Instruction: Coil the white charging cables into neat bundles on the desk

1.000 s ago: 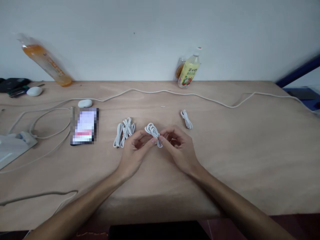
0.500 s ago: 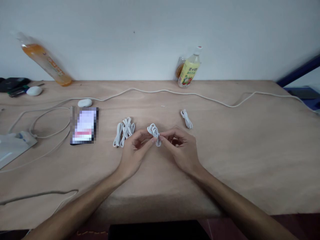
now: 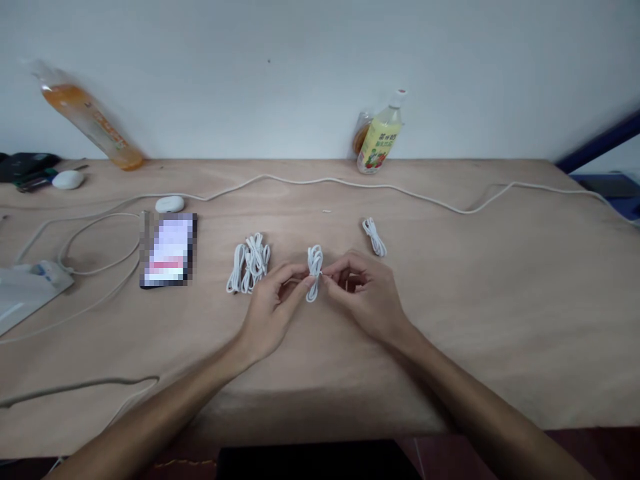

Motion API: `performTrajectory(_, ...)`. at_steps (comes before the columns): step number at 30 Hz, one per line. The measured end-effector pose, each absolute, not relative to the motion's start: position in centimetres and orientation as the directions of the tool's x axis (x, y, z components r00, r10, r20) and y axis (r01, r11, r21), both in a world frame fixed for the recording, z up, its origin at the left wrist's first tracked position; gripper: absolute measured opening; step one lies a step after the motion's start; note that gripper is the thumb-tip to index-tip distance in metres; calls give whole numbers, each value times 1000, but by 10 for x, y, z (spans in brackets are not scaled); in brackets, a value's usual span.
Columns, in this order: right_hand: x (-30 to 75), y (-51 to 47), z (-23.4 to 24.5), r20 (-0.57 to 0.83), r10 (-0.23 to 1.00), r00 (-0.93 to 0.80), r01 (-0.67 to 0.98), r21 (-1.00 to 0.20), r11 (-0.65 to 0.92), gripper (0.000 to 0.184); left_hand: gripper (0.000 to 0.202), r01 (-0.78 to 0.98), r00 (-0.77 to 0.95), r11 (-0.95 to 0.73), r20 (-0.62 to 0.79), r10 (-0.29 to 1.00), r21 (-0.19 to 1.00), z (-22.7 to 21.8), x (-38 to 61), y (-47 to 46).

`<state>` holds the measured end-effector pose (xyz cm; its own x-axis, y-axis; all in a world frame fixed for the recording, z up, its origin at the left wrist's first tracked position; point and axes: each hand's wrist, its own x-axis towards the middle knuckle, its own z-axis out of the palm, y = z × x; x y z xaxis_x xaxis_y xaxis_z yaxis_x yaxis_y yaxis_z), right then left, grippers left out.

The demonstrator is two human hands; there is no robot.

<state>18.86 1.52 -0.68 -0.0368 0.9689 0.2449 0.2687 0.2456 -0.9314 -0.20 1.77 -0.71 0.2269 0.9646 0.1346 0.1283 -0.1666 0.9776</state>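
A small coiled white cable (image 3: 315,261) stands upright between my two hands over the middle of the wooden table (image 3: 450,300). My left hand (image 3: 273,307) pinches its middle from the left with thumb and forefinger. From the right, my right hand (image 3: 367,297) pinches the same spot, fingers curled. To the left lie two bundled white cables (image 3: 249,262) side by side. Another small bundled white cable (image 3: 374,237) lies just beyond my right hand.
A phone (image 3: 169,251) lies left of the bundles, with a white earbud case (image 3: 169,204) behind it. A long white cord (image 3: 350,185) runs across the back. A yellow drink bottle (image 3: 379,137) and an orange bottle (image 3: 90,120) lean at the wall. More cords (image 3: 85,273) lie at left.
The coil has been drawn from a loose tangle into a narrow upright bundle, and both hands shifted slightly right while keeping their pinch on it.
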Motion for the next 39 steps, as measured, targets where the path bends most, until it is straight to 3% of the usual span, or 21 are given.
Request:
performTrajectory(8, 192, 14, -11, 591, 783, -195, 558, -590, 584, 21, 27, 46, 277, 0, -12, 961, 999, -2, -1, 20)
performTrajectory(12, 192, 12, -15, 676, 688, -263, 649, -404, 645, 23, 27, 22, 273, 54, -58, 960, 998, -2, -1, 22)
performTrajectory(14, 193, 11, -17, 674, 688, -268, 669, -384, 637, 23, 26, -1, 272, 70, -67, 960, 998, -2, -1, 22)
performTrajectory(19, 194, 9, -16, 610, 759, -227, 665, -472, 578, 22, 24, -69, 281, 97, -74, 957, 993, -1, -1, 21)
performTrajectory(25, 192, 8, -12, 625, 758, -189, 635, -511, 580, 19, 26, -115, 253, 130, -97, 962, 985, -3, -1, 22)
performTrajectory(28, 190, 8, -9, 591, 793, -147, 558, -613, 560, 18, 23, -117, 234, 114, -84, 969, 987, -3, -1, 22)
performTrajectory(34, 190, 13, -5, 290, 956, -48, 287, -913, 291, 10, 18, -91, 192, 60, -41, 981, 994, 3, -1, 19)
performTrajectory(39, 190, 20, -8, 60, 993, -106, 32, -997, 64, 17, 17, -81, 155, 7, 6, 988, 997, -1, -1, 17)
